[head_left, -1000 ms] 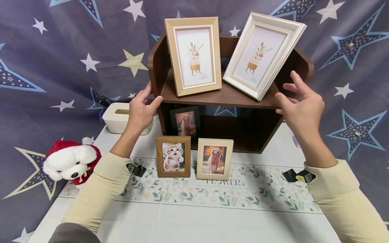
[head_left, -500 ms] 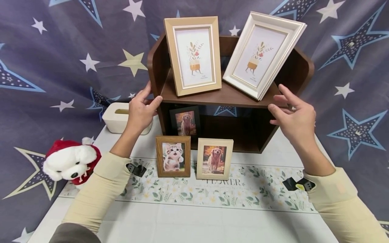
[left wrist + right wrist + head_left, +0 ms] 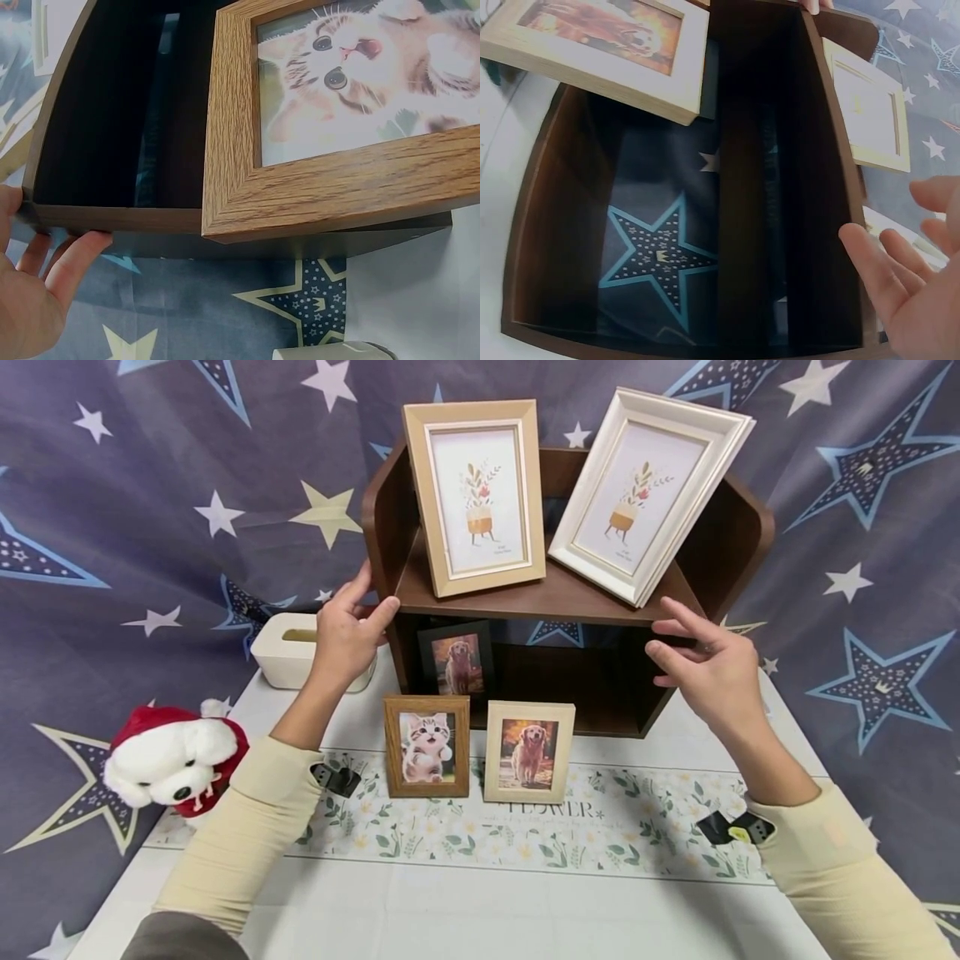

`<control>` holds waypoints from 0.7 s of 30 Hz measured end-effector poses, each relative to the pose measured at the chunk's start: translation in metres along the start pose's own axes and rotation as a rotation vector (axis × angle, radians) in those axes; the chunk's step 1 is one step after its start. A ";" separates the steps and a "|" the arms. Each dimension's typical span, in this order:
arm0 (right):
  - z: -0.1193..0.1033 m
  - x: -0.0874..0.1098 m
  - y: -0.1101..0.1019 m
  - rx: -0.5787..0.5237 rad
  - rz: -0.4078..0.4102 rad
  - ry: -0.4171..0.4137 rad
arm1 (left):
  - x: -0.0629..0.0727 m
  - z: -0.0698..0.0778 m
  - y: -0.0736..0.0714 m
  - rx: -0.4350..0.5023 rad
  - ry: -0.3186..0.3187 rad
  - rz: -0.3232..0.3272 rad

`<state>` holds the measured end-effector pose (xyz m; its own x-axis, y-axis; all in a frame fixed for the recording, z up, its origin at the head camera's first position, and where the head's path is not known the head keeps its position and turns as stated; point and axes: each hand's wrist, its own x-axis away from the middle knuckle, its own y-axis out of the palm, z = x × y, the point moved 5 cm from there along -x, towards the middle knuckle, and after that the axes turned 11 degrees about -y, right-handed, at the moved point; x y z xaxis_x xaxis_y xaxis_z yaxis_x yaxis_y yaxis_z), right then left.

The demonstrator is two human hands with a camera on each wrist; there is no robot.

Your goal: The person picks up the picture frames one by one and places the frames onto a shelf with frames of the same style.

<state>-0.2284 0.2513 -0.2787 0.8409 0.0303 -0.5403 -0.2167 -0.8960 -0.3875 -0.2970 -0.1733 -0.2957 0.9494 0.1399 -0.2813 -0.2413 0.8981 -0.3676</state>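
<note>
A dark brown two-tier shelf [image 3: 551,597] stands at the back of the table. My left hand [image 3: 348,631] grips its left side panel, thumb on the front edge and fingers along the outside; the left wrist view shows the fingers [image 3: 75,259] against the panel. Near the right front corner my right hand [image 3: 708,668] is held with fingers apart, thumb close to the board's edge, holding nothing. On the top board a tan photo frame [image 3: 483,577] leans at left and a white photo frame [image 3: 596,556] stands tilted at right. A black photo frame [image 3: 489,664] sits below, partly hidden.
Before the shelf stand a brown cat-photo frame [image 3: 427,789] and a cream dog-photo frame [image 3: 528,793]. A white tissue box [image 3: 281,660] and a plush dog in red [image 3: 176,760] are at left. A floral runner [image 3: 495,847] crosses the white table. Star-patterned cloth [image 3: 847,685] hangs behind.
My right hand has moved left and down, from beside the shelf's right panel to its right front corner. The left hand, the shelf and the frames stay in place.
</note>
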 end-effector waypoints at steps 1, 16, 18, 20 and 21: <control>0.001 0.001 0.001 -0.009 -0.010 -0.005 | 0.000 0.000 0.000 0.000 0.000 0.001; 0.024 0.019 0.019 -0.130 -0.166 0.024 | -0.001 0.000 0.001 -0.001 0.007 -0.001; 0.028 0.021 0.021 -0.179 -0.181 0.036 | -0.001 0.000 0.000 0.003 0.006 -0.001; 0.031 0.023 0.024 -0.214 -0.193 0.044 | -0.001 0.000 0.000 0.006 0.003 0.001; 0.033 0.024 0.025 -0.227 -0.198 0.050 | -0.001 0.000 0.000 0.007 0.002 0.001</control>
<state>-0.2303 0.2444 -0.3261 0.8801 0.1980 -0.4315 0.0658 -0.9510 -0.3021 -0.2973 -0.1736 -0.2950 0.9486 0.1398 -0.2838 -0.2408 0.9009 -0.3612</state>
